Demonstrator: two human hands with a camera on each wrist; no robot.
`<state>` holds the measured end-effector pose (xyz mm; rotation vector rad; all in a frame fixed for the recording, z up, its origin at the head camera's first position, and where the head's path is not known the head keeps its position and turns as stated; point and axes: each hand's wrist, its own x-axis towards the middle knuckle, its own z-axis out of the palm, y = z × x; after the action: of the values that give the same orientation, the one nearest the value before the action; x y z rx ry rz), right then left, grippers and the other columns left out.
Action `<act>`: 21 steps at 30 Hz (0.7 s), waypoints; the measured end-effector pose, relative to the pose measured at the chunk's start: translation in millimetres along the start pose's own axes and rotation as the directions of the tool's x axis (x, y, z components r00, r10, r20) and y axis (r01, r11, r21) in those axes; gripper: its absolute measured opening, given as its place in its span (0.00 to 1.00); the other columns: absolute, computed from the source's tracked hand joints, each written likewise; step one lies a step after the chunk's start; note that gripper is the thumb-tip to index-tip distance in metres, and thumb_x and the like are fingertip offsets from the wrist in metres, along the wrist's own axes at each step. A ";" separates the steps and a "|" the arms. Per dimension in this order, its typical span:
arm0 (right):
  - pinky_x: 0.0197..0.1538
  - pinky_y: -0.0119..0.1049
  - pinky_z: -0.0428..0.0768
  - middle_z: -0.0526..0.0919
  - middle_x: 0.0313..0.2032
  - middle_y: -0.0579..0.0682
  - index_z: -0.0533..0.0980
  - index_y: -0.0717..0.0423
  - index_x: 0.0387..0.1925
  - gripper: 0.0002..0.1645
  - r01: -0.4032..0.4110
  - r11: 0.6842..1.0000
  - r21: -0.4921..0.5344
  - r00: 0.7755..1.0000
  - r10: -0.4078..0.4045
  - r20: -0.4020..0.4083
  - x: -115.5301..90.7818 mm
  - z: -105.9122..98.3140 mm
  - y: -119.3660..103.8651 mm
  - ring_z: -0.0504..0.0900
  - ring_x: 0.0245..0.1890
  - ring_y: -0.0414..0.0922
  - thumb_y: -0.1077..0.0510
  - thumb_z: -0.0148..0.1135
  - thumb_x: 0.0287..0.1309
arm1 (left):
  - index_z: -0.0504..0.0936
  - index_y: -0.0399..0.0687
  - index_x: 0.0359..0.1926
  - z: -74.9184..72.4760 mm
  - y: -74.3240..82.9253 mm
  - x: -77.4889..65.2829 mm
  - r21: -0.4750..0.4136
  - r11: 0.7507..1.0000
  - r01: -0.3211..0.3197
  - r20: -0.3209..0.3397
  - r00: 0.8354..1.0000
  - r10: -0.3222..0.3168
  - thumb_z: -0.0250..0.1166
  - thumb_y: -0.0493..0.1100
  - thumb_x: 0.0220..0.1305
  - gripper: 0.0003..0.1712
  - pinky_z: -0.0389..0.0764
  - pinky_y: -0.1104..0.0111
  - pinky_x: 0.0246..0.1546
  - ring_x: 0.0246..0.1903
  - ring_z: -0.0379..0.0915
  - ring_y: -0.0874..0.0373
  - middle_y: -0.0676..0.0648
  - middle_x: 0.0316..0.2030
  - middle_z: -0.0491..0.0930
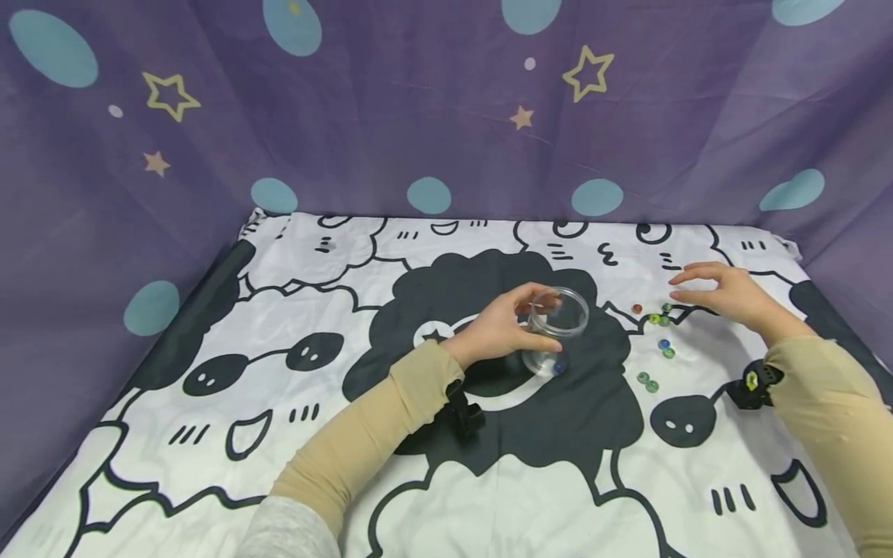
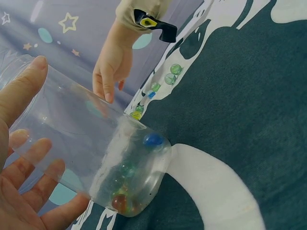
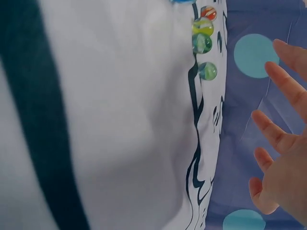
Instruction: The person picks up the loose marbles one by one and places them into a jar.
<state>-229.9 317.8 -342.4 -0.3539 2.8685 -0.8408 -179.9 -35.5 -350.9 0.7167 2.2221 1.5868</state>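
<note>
My left hand [image 1: 491, 329] grips a clear jar [image 1: 574, 329] around its side, over the dark part of the cloth. The jar's mouth has no lid. Inside, near its base, the left wrist view shows a blue marble [image 2: 153, 140], a reddish-brown marble [image 2: 119, 202] and greenish ones. My right hand [image 1: 729, 294] hovers with fingers extended and nothing in them, just beyond and right of loose marbles on the cloth. Among those are a red marble [image 1: 637, 308], a yellow-green marble [image 1: 654, 318], a blue marble [image 1: 664, 343] and several green ones, including a green marble [image 1: 652, 386] nearer me.
A white cloth [image 1: 502, 504] with black cartoon drawings covers the table. Behind and at both sides hangs a purple curtain [image 1: 391, 101] with stars and blue dots. Each wrist wears a black strap, the right strap [image 1: 753, 384] being close to the cloth.
</note>
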 end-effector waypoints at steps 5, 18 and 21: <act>0.62 0.71 0.53 0.63 0.62 0.73 0.76 0.66 0.51 0.28 -0.006 1.000 -0.025 1.000 0.007 0.020 2.9 0.9 7.4 0.54 0.64 0.72 0.47 0.62 0.59 | 0.69 0.49 0.62 0.3 -0.4 0.4 -0.011 1.000 -0.002 -0.001 1.000 0.002 0.75 0.37 0.48 0.39 0.76 0.70 0.55 0.59 0.68 0.51 0.48 0.58 0.74; 0.52 0.62 0.54 0.69 0.56 0.75 0.80 0.63 0.45 0.21 0.058 0.985 -0.160 0.998 -0.057 0.015 7.3 10.6 18.9 0.64 0.57 0.69 0.55 0.67 0.52 | 0.67 0.46 0.64 1.1 -0.6 0.9 0.001 1.000 -0.004 -0.001 1.000 0.004 0.75 0.38 0.49 0.41 0.76 0.68 0.57 0.59 0.68 0.54 0.45 0.60 0.73; 0.51 0.69 0.54 0.65 0.58 0.76 0.80 0.62 0.47 0.22 0.022 0.987 -0.162 0.999 -0.015 0.047 8.9 10.2 19.1 0.59 0.58 0.73 0.54 0.68 0.52 | 0.68 0.46 0.64 1.4 -0.2 0.7 0.009 1.000 -0.001 -0.003 1.000 0.001 0.75 0.39 0.49 0.41 0.76 0.68 0.57 0.59 0.69 0.55 0.46 0.59 0.73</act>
<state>-240.1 325.9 -361.9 -0.4122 2.9031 -0.5945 -179.8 -34.1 -351.5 0.7187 2.2325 1.5805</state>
